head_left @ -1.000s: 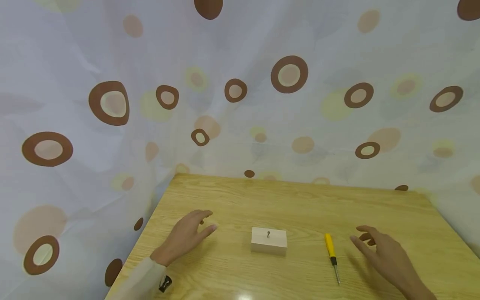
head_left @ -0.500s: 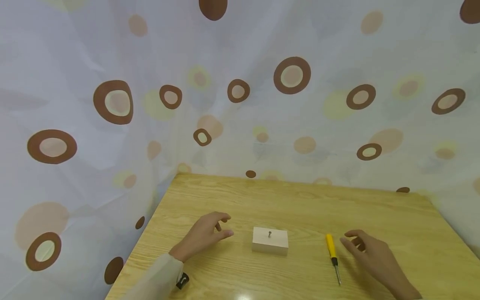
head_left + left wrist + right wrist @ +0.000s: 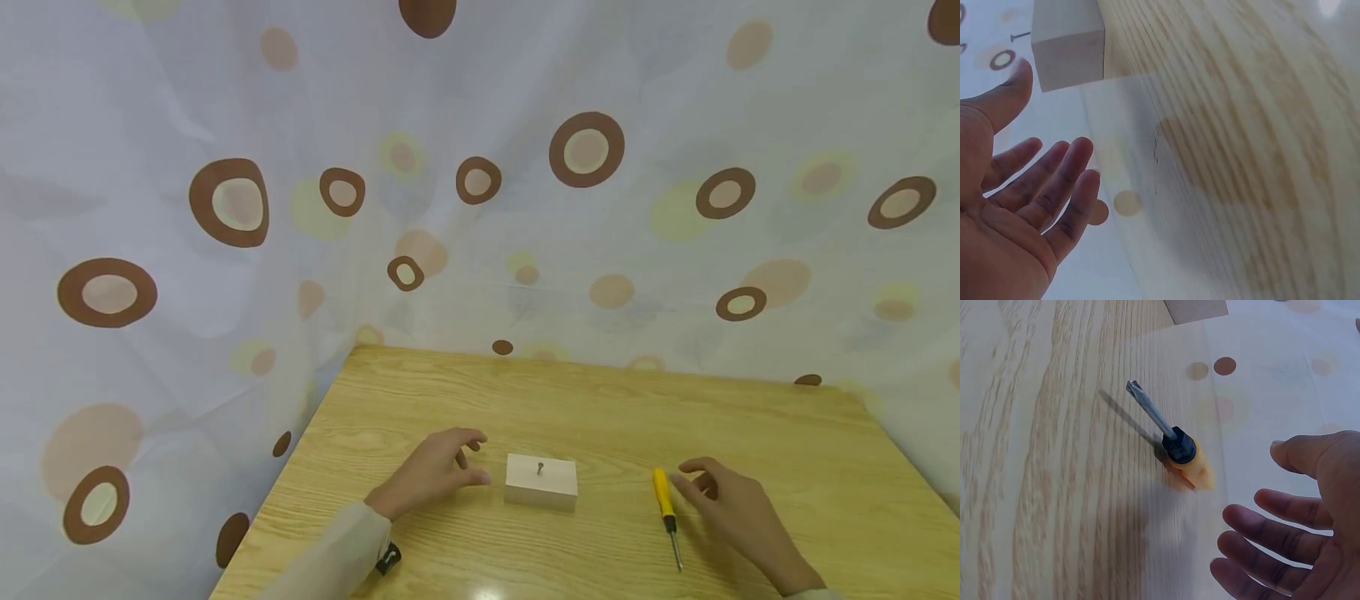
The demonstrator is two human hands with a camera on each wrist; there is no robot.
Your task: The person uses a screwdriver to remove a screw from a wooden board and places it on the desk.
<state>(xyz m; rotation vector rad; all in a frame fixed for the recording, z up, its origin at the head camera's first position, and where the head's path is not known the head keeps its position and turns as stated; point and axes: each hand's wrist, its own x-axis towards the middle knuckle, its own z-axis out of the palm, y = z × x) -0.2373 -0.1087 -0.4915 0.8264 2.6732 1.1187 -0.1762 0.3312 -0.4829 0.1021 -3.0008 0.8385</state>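
Note:
A pale wooden block [image 3: 542, 485] lies on the table, with a screw [image 3: 540, 468] standing partway out of its top. My left hand [image 3: 435, 472] hovers just left of the block, thumb and fingers spread apart and holding nothing. In the left wrist view the block [image 3: 1069, 47] is beyond the thumb. Right of the block lies a screwdriver [image 3: 663, 502] with a yellow handle, its metal tip pointing toward me. Close to the handle's right side is my right hand [image 3: 735, 512], fingers loosely bent around nothing. The right wrist view shows a cross-shaped tip on the screwdriver [image 3: 1182, 447].
The light wood table [image 3: 600, 417] reaches back to a white sheet [image 3: 637, 250] patterned with brown and yellow circles, which also hangs along the left side. A black band [image 3: 388, 558] shows at my left wrist.
My left hand has moved right, up close to the block. My right hand has moved left toward the screwdriver's handle. Block and screwdriver stay where they were on the table.

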